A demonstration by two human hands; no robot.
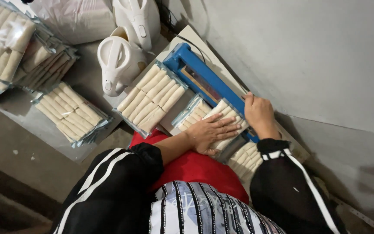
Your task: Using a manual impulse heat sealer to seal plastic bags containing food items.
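Note:
My left hand lies flat, fingers spread, on a clear bag of pale roll-shaped pieces that rests on my lap under the blue heat sealer. My right hand presses down on the sealer's blue arm near its front end. The bag's open edge lies under the sealer's bar. Beside it sits a second, similar bag, and a bigger filled bag lies to its left. Another pack shows partly under my right forearm.
Two white electric kettles stand behind the bags, one of them at the top. A flat board on the left carries sealed packs and a stack. A grey wall is on the right.

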